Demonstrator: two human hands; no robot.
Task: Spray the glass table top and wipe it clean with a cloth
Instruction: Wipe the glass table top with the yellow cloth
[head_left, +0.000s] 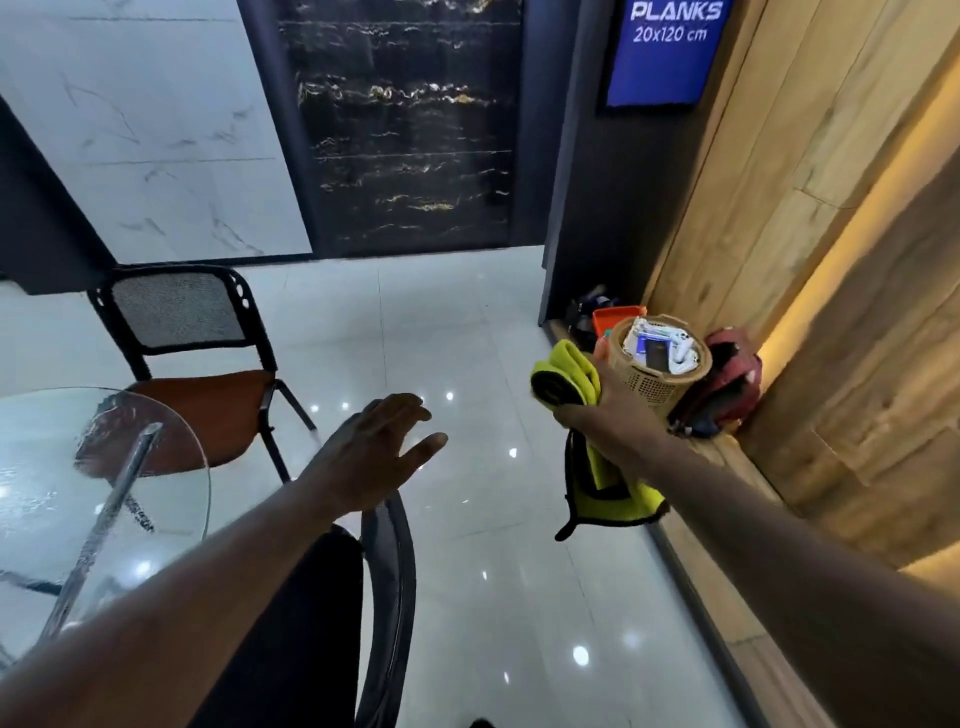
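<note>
The round glass table top (47, 467) lies at the lower left, its surface streaked with wet droplets, a metal leg showing through it. My right hand (597, 410) is stretched out to the right and grips a yellow-green cloth (571, 379) with black edging; part of the cloth hangs below my wrist. My left hand (379, 452) hovers in mid-air right of the table, fingers spread and holding nothing. No spray bottle is plainly visible.
A black mesh-back chair (192, 332) with a brown seat stands behind the table. Another dark chair back (389, 587) is just below my left arm. On a wooden ledge at right sit a tan perforated basket (660, 369), an orange box (613, 317) and a red bag (732, 374).
</note>
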